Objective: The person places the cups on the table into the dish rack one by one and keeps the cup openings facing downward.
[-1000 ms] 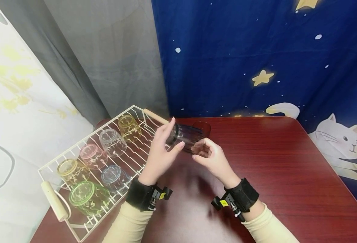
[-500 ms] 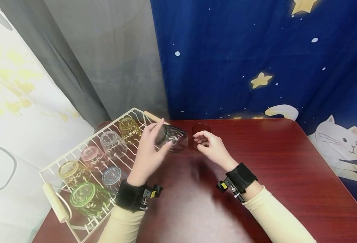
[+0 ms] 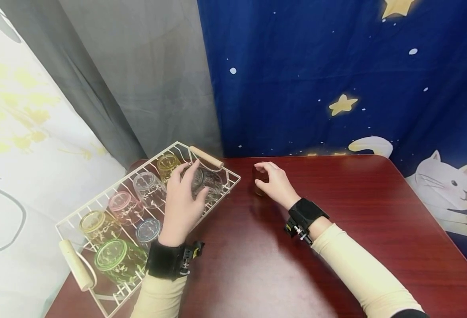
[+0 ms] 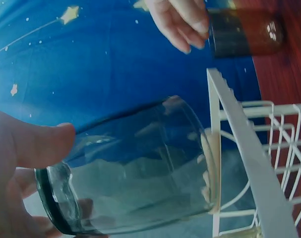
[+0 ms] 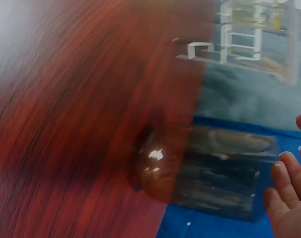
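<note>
My left hand (image 3: 183,198) holds a grey-tinted drinking glass (image 3: 212,182) over the far right end of the white wire rack (image 3: 233,176). In the left wrist view, thumb and fingers are round the thick base of this glass (image 4: 135,173), and its rim points toward the rack. A brown-tinted glass (image 3: 260,189) stands upright on the table to the right of the rack. Around its top is my right hand (image 3: 275,183), fingers loosely bent. In the right wrist view the fingertips are beside the rim of the brown glass (image 5: 214,173); contact is unclear.
Several upside-down glasses stand in the rack: green (image 3: 118,260), blue (image 3: 148,232), pink (image 3: 125,207), clear (image 3: 150,190) and yellow ones (image 3: 98,225). Wooden handles (image 3: 206,157) cap both rack ends. Curtains hang behind the dark red table (image 3: 337,198).
The left hand has carried the grey glass left, from the middle of the table to above the rack. My right hand has let go of that glass and moved to the brown one.
</note>
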`<action>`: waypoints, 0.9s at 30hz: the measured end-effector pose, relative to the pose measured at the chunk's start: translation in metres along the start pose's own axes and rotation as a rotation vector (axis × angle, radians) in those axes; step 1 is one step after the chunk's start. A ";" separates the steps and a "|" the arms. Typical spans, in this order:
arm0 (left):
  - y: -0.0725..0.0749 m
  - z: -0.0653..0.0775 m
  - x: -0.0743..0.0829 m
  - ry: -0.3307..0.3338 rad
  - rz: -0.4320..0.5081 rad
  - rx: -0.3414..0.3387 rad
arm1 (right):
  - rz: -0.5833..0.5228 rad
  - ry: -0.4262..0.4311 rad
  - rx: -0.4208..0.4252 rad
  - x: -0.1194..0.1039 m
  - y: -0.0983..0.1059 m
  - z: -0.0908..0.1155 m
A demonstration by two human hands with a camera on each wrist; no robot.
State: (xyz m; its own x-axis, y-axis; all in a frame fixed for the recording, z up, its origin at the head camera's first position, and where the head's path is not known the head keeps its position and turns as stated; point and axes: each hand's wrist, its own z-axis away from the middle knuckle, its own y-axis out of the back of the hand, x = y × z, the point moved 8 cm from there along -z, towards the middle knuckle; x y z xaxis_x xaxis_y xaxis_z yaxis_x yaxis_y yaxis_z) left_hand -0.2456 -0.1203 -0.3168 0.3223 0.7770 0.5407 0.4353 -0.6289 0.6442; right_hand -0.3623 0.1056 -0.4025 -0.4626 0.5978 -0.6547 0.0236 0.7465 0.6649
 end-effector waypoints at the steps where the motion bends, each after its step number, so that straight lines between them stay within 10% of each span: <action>1: 0.001 0.001 -0.002 0.006 -0.013 0.005 | 0.013 -0.002 -0.009 0.001 -0.002 -0.001; 14: 0.005 0.013 -0.029 0.265 -0.043 -0.015 | 0.288 0.041 -0.082 -0.002 -0.019 -0.003; 27: 0.007 0.020 -0.043 0.332 -0.131 -0.019 | 0.385 0.130 -0.048 -0.009 -0.019 -0.001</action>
State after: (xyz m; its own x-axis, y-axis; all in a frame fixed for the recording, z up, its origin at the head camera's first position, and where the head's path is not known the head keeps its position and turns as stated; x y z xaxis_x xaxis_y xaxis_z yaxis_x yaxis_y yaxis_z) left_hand -0.2398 -0.1577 -0.3464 -0.0279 0.8018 0.5970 0.4381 -0.5270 0.7282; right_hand -0.3593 0.0858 -0.4095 -0.5367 0.7864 -0.3059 0.1766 0.4592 0.8706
